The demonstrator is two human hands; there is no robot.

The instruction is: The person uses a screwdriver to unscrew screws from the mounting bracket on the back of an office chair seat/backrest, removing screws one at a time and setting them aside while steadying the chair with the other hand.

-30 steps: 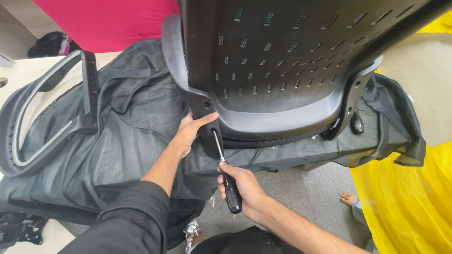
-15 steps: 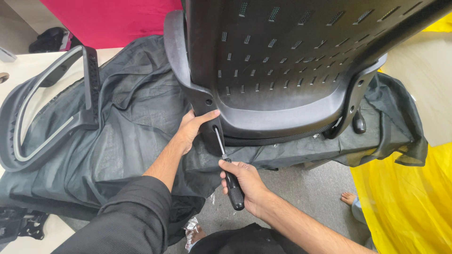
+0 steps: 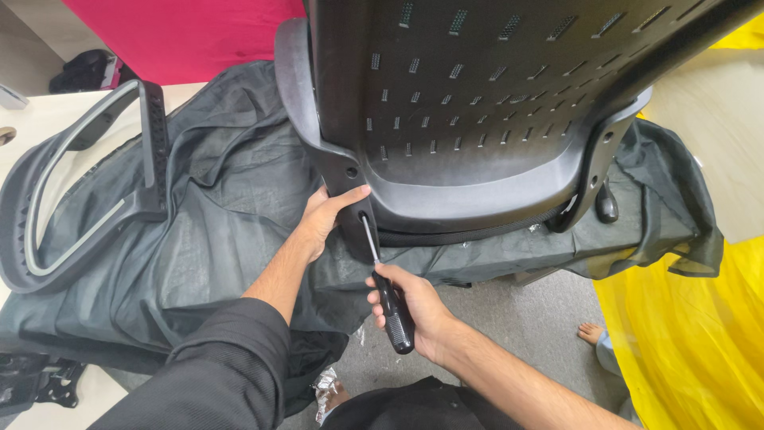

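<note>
At the far left, a grey and black curved chair frame (image 3: 79, 199) lies flat on a dark cloth (image 3: 215, 239) that drapes over the bench (image 3: 48, 111). A small black plastic part (image 3: 32, 381) sits at the lower left corner, just off the edge of the cloth. Behind the bench, a bright pink surface (image 3: 183, 40) fills the top of the view.

Moving toward the middle, the left hand (image 3: 328, 219), reaching out of a black sleeve (image 3: 215, 374), is wrapped around the black armrest bracket (image 3: 346, 187) at the left edge of the chair seat; its thumb lies along the top of the bracket and the fingers curl behind it, out of sight.

Just to the right and lower, the right hand (image 3: 414, 310) is closed around the black handle of a screwdriver (image 3: 387, 291). The metal shaft angles up and to the left, and its tip meets a hole in the lower part of the bracket, just beside the left hand.

The black plastic chair seat (image 3: 493, 103), its slotted underside facing the camera, stands tilted on the cloth and fills the upper middle and right. A second bracket (image 3: 597, 159) runs down its right edge, with a small black knob (image 3: 607, 203) beside it. At the far right, yellow fabric (image 3: 684, 342) lies on the floor, and a bare foot (image 3: 591, 332) shows near it.
</note>
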